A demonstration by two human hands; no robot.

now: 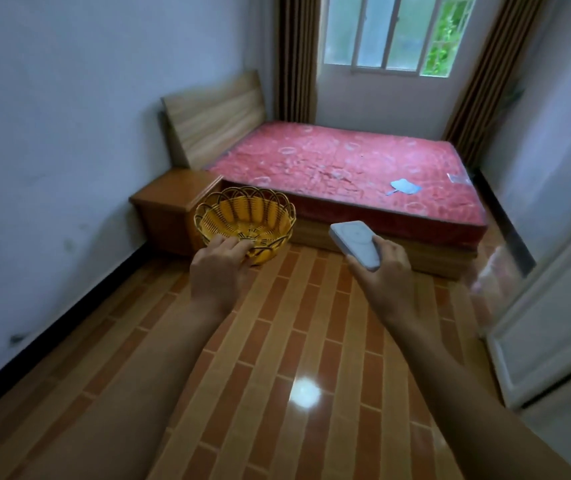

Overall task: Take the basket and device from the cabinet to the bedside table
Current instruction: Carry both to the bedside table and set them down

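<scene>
on the far left i see the pale wall, and against it the wooden bedside table [169,199], its top bare as far as i can see, standing just beside the bed's headboard [218,116]. in front of it my left hand [220,263] holds the yellow woven basket [244,220] up in the air, fingers curled over the near rim and pinching it, so the basket tilts a little toward me and shows nothing inside it. moving right, my right hand [386,268] is closed around the lower end of the white device [356,244], thumb laid on its top face, the rest of it sticking out toward the bed; i can make out a faint round ring on that face but no brand or writing i can read. both things hang over the glossy tiled floor [277,358], near the bedside table but not on it. beyond them lies the red mattress [346,164] with a small blue-grey fan [403,187] on it, a barred window [394,32] and brown curtains behind, and a white door [554,323] at the right edge.
</scene>
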